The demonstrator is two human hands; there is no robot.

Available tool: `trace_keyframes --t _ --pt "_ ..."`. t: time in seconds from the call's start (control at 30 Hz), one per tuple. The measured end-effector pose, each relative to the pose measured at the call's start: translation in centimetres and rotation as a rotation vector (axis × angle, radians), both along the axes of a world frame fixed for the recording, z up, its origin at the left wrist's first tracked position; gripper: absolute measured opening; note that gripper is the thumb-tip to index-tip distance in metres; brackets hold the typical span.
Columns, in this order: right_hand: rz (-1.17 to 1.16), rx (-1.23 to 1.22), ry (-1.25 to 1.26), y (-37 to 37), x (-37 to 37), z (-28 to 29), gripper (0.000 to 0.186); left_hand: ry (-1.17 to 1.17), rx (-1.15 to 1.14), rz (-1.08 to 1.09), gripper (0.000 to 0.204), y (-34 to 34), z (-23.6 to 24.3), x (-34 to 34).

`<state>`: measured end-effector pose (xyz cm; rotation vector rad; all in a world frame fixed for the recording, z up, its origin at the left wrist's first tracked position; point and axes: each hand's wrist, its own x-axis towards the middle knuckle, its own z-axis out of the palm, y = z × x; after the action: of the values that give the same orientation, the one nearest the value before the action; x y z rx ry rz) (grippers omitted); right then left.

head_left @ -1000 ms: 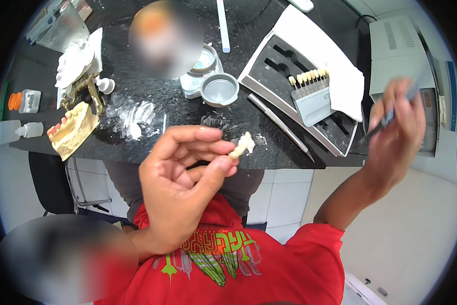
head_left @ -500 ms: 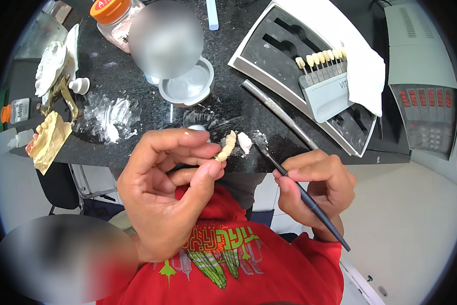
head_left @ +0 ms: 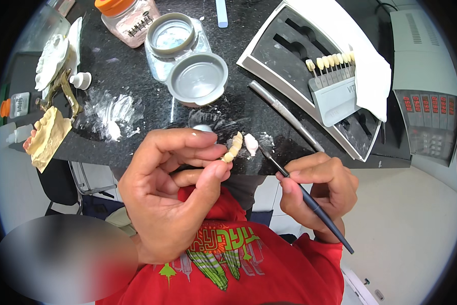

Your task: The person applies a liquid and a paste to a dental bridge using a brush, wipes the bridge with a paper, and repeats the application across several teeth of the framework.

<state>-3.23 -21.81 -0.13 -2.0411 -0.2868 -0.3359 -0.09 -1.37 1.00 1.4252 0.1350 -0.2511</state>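
My left hand (head_left: 172, 188) pinches a dental bridge (head_left: 234, 148), a short curved row of cream-coloured tooth crowns, between thumb and fingertips. Just right of the bridge a small pinkish-white lump of paste (head_left: 250, 145) lies on the dark worktop. My right hand (head_left: 320, 188) is closed round a slim dark-handled brush (head_left: 309, 199), held like a pen. The brush slants up and left, its fine tip at the right side of the lump; whether they touch I cannot tell. Behind my left fingers a small white round thing (head_left: 203, 128) is partly hidden.
Ahead stand an open clear jar (head_left: 160, 57) with its grey lid (head_left: 198, 79) and an orange-lidded jar (head_left: 129, 23). A metal-handled tool (head_left: 284, 114) lies beside a tooth shade guide (head_left: 335, 96) in its case. At left are a dental cast (head_left: 50, 137) and scattered white powder (head_left: 111, 114).
The whole view has shifted slightly, moving the worktop items a little to the right. Both hands keep almost the same pose, with the bridge and brush still held near the paste.
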Motion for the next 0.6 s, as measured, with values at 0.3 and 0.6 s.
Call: trace_keyframes --t 0.3,0.6 --pt "0.042 0.081 -0.078 0.0 -0.2 -0.4 0.025 0.013 -0.027 0.01 0.028 0.0 0.0 0.0" --pt "0.148 0.086 -0.189 1.5 0.7 0.0 0.032 0.003 -0.022 -0.013 0.028 0.0 0.1 0.1"
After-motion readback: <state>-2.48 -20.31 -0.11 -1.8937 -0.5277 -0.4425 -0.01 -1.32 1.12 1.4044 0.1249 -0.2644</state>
